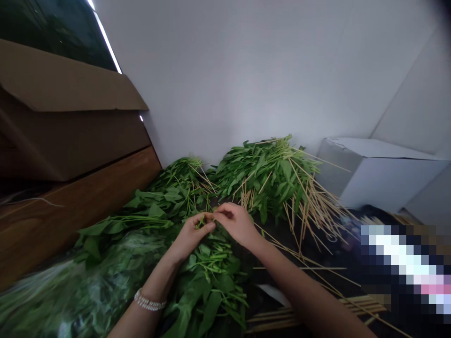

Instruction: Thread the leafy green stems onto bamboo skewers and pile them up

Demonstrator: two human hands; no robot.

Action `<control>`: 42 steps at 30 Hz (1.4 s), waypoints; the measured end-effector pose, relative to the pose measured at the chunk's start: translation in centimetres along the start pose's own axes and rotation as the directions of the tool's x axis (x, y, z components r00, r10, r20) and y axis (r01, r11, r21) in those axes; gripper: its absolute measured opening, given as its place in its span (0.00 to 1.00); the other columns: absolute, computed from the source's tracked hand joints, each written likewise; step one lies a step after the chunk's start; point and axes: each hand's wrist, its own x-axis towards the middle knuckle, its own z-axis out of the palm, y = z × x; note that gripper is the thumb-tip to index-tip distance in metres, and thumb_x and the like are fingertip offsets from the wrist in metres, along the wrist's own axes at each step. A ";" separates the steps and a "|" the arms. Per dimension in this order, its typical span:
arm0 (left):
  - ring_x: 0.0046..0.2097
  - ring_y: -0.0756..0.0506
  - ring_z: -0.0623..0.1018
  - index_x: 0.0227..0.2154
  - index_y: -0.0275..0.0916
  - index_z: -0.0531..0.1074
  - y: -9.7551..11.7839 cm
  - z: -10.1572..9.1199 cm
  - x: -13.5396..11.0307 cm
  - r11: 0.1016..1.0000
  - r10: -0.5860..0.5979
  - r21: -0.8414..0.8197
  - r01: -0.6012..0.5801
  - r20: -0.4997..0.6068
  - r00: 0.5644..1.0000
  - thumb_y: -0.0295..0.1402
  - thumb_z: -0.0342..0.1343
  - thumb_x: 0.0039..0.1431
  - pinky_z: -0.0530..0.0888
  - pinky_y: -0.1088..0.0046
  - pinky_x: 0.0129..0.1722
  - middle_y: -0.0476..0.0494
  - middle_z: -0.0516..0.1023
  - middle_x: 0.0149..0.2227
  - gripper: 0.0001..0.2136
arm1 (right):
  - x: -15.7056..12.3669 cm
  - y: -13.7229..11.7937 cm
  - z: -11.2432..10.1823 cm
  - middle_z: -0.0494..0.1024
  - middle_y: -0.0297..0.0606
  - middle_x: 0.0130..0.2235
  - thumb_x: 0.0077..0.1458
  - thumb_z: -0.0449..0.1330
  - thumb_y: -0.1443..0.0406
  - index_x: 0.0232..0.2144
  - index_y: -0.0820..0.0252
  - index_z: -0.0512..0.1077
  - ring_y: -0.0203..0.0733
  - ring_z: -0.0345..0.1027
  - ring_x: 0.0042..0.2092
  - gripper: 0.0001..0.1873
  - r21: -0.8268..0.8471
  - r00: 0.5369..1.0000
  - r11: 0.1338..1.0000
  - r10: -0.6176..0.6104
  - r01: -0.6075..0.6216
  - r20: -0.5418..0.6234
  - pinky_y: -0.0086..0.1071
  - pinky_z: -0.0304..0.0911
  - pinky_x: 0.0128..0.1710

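My left hand [193,234] is closed in a pinch on a thin green stem [202,221] of leafy greens. My right hand [239,224] meets it from the other side, thumb and finger pinched at the same stem; its exact grip is partly hidden. Right below both hands lies a heap of loose leafy greens [214,281] with cut stems. Behind them is a big bundle of leafy greens [264,169], with many thin wooden skewers [317,206] sticking out toward the right. A smaller bunch of greens [179,171] rests to its left.
At left, a cardboard box [77,131] sits on a brown wooden surface [116,188]. A clear plastic bag of greens [102,281] fills the lower left. More wooden skewers [275,321] lie at lower right. A white box [387,173] stands right, against the pale wall [253,70].
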 end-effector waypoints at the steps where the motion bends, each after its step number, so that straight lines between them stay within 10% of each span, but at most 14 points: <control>1: 0.31 0.49 0.69 0.31 0.39 0.75 0.1 0.0 0.0 1.000 0.002 0.026 -0.003 0.012 1.000 0.42 0.61 0.52 0.67 0.73 0.36 0.50 0.71 0.27 0.11 | 0.1 0.1 0.1 0.74 0.31 0.27 0.50 0.60 0.63 0.25 0.57 0.75 0.36 0.66 0.31 0.06 0.071 0.999 0.996 0.053 -0.052 -0.005 0.28 0.58 0.31; 8: 0.30 0.49 0.67 0.28 0.38 0.72 0.4 0.2 0.1 0.992 0.055 0.109 -0.063 0.074 0.996 0.47 0.52 0.59 0.65 0.74 0.33 0.50 0.69 0.25 0.16 | -0.1 0.0 1.2 0.69 0.29 0.22 0.43 0.62 0.57 0.22 0.59 0.71 0.33 0.62 0.25 0.11 0.478 0.936 0.816 0.351 -0.326 0.040 0.26 0.53 0.23; 26: 0.31 0.48 0.68 0.19 0.38 0.65 0.3 1.0 -0.2 0.960 0.020 -0.280 -0.007 0.044 0.999 0.45 0.52 0.60 0.66 0.73 0.36 0.48 0.68 0.24 0.20 | 0.4 0.3 2.8 0.66 0.29 0.18 0.42 0.57 0.58 0.19 0.58 0.63 0.32 0.59 0.21 0.10 0.651 0.913 0.667 0.396 -0.362 0.101 0.26 0.53 0.20; 30: 0.24 0.51 0.63 0.22 0.39 0.64 -0.2 -0.8 0.4 0.913 -0.075 -0.408 -0.002 -0.174 0.982 0.46 0.54 0.58 0.63 0.77 0.26 0.53 0.64 0.22 0.17 | 0.9 1.8 1.1 0.64 0.29 0.20 0.44 0.54 0.57 0.18 0.57 0.60 0.33 0.61 0.22 0.12 0.631 0.898 0.688 0.438 -0.357 0.030 0.27 0.56 0.21; 33: 0.35 0.50 0.71 0.27 0.40 0.67 -0.1 -2.3 0.7 0.937 -0.017 -0.321 -0.137 -0.436 0.900 0.45 0.54 0.58 0.67 0.78 0.35 0.49 0.74 0.36 0.13 | 0.8 3.6 -0.2 0.73 0.34 0.29 0.46 0.57 0.60 0.27 0.59 0.71 0.34 0.65 0.25 0.09 0.496 0.907 0.787 0.421 -0.368 0.004 0.27 0.56 0.21; 36: 0.52 0.45 0.70 0.26 0.40 0.68 0.6 -2.8 0.4 0.974 0.171 -0.032 -0.226 -0.556 0.813 0.43 0.51 0.61 0.64 0.76 0.50 0.47 0.73 0.51 0.13 | 0.4 5.3 -0.5 0.76 0.37 0.41 0.52 0.55 0.65 0.36 0.56 0.76 0.38 0.70 0.38 0.11 -0.013 0.981 0.981 0.195 -0.195 0.003 0.32 0.64 0.35; 39: 0.49 0.45 0.73 0.29 0.41 0.69 1.2 -2.4 0.0 0.958 0.287 0.161 -0.238 -0.547 0.787 0.42 0.49 0.62 0.64 0.73 0.51 0.45 0.78 0.44 0.12 | -0.2 6.6 -0.1 0.74 0.42 0.50 0.54 0.54 0.70 0.34 0.56 0.79 0.47 0.65 0.51 0.13 -0.495 0.994 0.869 0.054 0.002 0.099 0.40 0.59 0.51; 42: 0.35 0.46 0.74 0.36 0.42 0.70 1.1 -1.8 0.0 0.969 0.245 0.128 -0.209 -0.468 0.849 0.43 0.50 0.62 0.68 0.72 0.42 0.49 0.76 0.29 0.11 | -0.6 7.0 0.2 0.75 0.44 0.50 0.53 0.55 0.70 0.39 0.57 0.78 0.52 0.64 0.52 0.14 -0.665 0.983 0.746 0.086 0.046 0.164 0.43 0.59 0.50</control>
